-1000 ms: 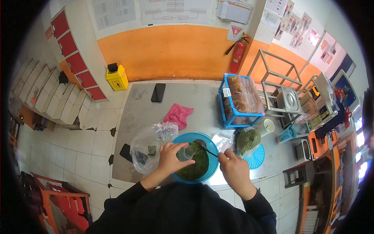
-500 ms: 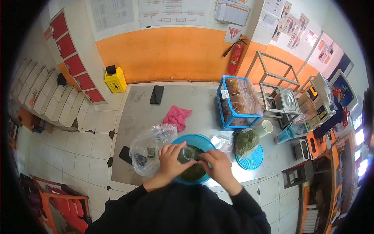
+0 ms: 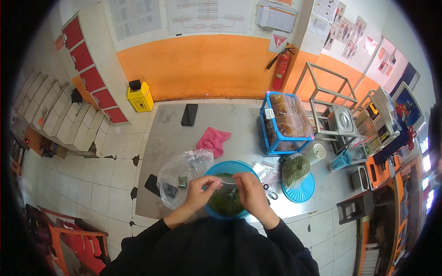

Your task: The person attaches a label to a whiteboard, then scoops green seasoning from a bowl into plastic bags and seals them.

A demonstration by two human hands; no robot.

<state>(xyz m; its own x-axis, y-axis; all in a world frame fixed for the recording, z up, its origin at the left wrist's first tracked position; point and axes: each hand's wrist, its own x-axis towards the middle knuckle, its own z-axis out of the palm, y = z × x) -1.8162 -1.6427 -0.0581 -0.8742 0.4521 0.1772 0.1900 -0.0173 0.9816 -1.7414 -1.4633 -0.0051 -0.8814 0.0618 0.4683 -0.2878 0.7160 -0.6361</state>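
Observation:
My left hand (image 3: pixel 201 192) pinches one upper corner of a small clear plastic bag (image 3: pixel 225 180), and my right hand (image 3: pixel 252 193) grips the opposite corner. The bag's top edge is stretched between them, and some green shows through it. Directly beneath is a light-blue tub (image 3: pixel 212 167) holding chopped green leaves (image 3: pixel 224 202). Left of the tub lies a large crumpled clear bag (image 3: pixel 171 177) with a small green packet (image 3: pixel 183 182) inside. Several small clear bags (image 3: pixel 267 172) lie to its right, close to black scissor-like handles (image 3: pixel 272 195).
A bag of greens (image 3: pixel 295 169) rests on a blue lid (image 3: pixel 302 189). Farther back stand a white cup (image 3: pixel 316 152) and a blue crate (image 3: pixel 290 148) of brown packets. A pink cloth (image 3: pixel 214 141) and two phones, one a black phone (image 3: pixel 189 114), lie on the steel table (image 3: pixel 239 124).
My hands now hold the small bag's top edge taut and level between them; before, its mouth was rounded open. The black handles beside my right hand have come into sight. The view shifted slightly.

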